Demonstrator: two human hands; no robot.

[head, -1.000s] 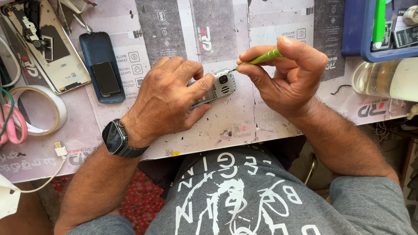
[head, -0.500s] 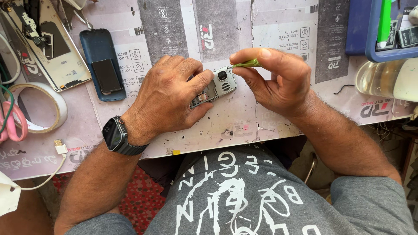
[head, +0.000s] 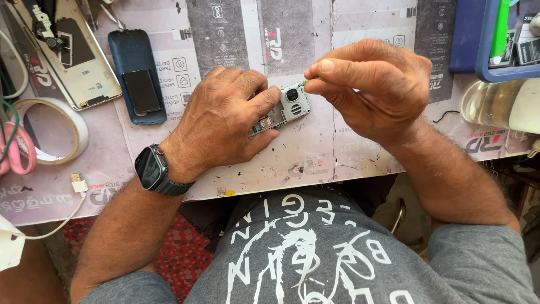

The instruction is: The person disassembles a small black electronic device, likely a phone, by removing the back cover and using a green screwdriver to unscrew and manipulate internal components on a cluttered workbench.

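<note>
My left hand (head: 225,121) presses down on a small grey phone body (head: 286,108) that lies back-up on the paper-covered table (head: 315,157), fingers wrapped over its lower part. My right hand (head: 374,87) hovers just right of the phone's top end, fingers pinched on a thin green-handled tool (head: 306,82); only a sliver of green shows at the fingertips, and the tip is close to the phone's upper corner. A dark smartwatch (head: 151,169) sits on my left wrist.
A blue phone back cover with a battery (head: 138,76) lies at upper left beside an opened white phone (head: 70,56). A tape roll (head: 48,129) and pink-handled scissors (head: 17,149) sit at the left edge. A blue tray (head: 495,39) and clear container (head: 495,104) stand at right.
My right hand has curled over so the green tool is almost hidden inside it, and its tip has come down nearer the phone's top. My left hand stays on the phone.
</note>
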